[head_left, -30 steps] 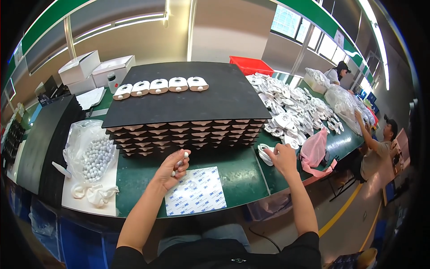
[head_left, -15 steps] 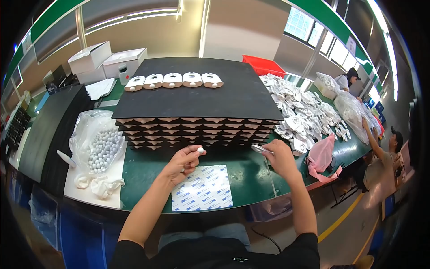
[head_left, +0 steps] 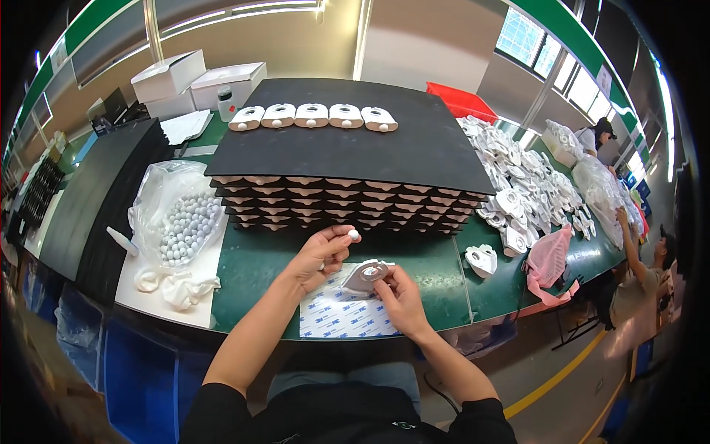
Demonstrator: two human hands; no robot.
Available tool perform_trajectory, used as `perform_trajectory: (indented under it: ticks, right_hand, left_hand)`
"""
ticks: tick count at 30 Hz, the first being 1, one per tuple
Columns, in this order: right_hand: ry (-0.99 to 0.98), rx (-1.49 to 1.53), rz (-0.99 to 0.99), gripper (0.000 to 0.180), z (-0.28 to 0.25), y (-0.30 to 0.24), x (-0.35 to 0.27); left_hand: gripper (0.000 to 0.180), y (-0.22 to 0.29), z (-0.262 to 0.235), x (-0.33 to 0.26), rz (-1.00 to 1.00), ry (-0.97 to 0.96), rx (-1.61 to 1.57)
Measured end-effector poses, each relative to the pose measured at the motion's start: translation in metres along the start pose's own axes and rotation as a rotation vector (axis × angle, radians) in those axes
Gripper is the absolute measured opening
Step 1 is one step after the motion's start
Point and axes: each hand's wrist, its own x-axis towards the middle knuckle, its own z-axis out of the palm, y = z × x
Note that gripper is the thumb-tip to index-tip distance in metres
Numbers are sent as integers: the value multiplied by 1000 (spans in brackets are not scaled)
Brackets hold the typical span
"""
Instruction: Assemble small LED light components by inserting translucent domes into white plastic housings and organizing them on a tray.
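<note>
- The right hand (head_left: 403, 300), right of the lower centre, has its grip closed on a grey-and-white flat piece (head_left: 361, 278), thumb by the round hole, fingers mostly hidden behind.
- This piece is at the lower centre, above the printed sheet (head_left: 347, 320); whether it touches the sheet, I cannot tell.
- It is tilted, grey face toward the camera; its long axis slants from lower left to upper right, with a tapered corner at lower left and the hole toward the right.
- The left hand (head_left: 316, 259), just left of the piece, pinches a white ball (head_left: 353, 235) between thumb and forefinger; its other fingers curl in, with a second ball (head_left: 322, 266) showing among them.
- The pinched ball sits above the flat piece, near but apart from it.
- At upper centre, five finished pieces (head_left: 311, 111) stand in a left-to-right row on a black board (head_left: 340, 155), rounded ends toward the top of the frame, each with a ball at its lower edge.
- Under that board, more boards and pieces alternate in a stack.
- Left of centre, a clear plastic bag (head_left: 150, 201) holds many loose balls.
- On the green counter (head_left: 445, 283), a few white pieces (head_left: 481, 260) lie right of centre, near a pink mesh bag (head_left: 549, 259); a large heap of white pieces (head_left: 529, 177) spreads above them.
</note>
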Motion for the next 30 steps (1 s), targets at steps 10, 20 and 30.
perform_trajectory:
  ticks: [10,20,30]
  right_hand:
    - [71,-260,-103,11,8,-3,-3]
    - [13,-569,-393,16,12,-11,-4]
    - [106,688,65,15,-13,7,8]
  left_hand:
    - [26,1,0,0,0,-6,-5]
    - [30,1,4,0,3,0,17]
    - [17,-4,12,-2,5,-10,270]
